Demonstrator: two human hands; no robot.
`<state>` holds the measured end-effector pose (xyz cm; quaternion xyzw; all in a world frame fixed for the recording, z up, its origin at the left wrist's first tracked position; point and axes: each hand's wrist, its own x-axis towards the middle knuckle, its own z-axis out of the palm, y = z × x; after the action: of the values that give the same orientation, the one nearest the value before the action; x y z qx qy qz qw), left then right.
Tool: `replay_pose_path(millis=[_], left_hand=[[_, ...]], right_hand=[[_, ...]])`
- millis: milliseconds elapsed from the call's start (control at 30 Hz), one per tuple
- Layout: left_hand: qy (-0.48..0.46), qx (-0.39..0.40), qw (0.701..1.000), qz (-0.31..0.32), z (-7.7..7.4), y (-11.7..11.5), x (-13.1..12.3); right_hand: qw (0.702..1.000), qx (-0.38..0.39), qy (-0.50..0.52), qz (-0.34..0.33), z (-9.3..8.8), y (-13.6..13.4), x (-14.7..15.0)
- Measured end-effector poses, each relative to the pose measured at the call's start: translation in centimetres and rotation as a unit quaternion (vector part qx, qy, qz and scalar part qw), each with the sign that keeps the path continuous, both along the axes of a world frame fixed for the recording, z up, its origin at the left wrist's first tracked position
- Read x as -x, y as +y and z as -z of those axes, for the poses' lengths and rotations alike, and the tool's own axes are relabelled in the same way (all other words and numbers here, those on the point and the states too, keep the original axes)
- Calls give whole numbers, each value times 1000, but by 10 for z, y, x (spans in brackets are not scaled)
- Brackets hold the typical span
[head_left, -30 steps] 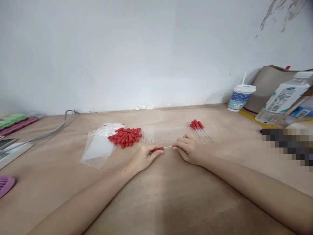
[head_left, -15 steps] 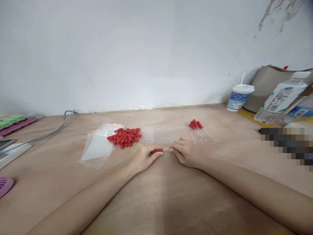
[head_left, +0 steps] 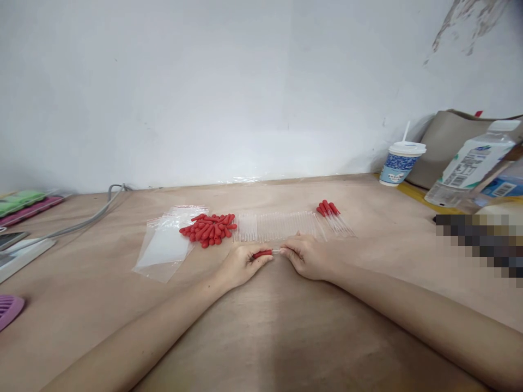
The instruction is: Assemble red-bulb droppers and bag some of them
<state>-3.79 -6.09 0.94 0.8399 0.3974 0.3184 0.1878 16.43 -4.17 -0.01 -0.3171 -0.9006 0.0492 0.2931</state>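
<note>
My left hand (head_left: 240, 263) pinches a red rubber bulb (head_left: 262, 253) low over the brown table (head_left: 286, 326). My right hand (head_left: 305, 256) pinches a thin clear tube (head_left: 276, 251) whose end meets the bulb. Just beyond the hands lies a row of clear tubes (head_left: 278, 226). Left of that row is a pile of red bulbs (head_left: 209, 228). At the row's right end lie several finished droppers with red bulbs (head_left: 332, 214).
Clear zip bags (head_left: 165, 245) lie left of the bulb pile. A grey cable (head_left: 87, 218) and a purple object (head_left: 8, 309) are at far left. A paper cup with straw (head_left: 400, 161), a plastic bottle (head_left: 469, 163) and a grey bag (head_left: 449, 136) stand at right.
My right hand has slid left toward my left hand, bringing the clear tube further into the red bulb. The gap between the hands has narrowed.
</note>
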Motion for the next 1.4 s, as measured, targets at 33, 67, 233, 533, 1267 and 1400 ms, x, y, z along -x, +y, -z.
replay_pose_path(millis=[33,67,233,533,1267,1400], left_hand=[[-1,1,1000,1,0,0,0],[-1,1,1000,2,0,0,0],[-1,-1,1000,-1,-1,0,-1],[-56,-90,994,-7,-3,1,1],[29,-59,998,9,2,5,3],[31,-63,997,15,3,5,3]], right_hand=[[1000,12,1,4,-1,-1,1],[1000,23,2,8,-2,-1,1],[999,49,-10,-9,-6,1,-2],[997,-14,-68,26,-23,11,-19],[901,138,-93,400,-30,76,-105],[900,132,-96,403,-27,73,-98]])
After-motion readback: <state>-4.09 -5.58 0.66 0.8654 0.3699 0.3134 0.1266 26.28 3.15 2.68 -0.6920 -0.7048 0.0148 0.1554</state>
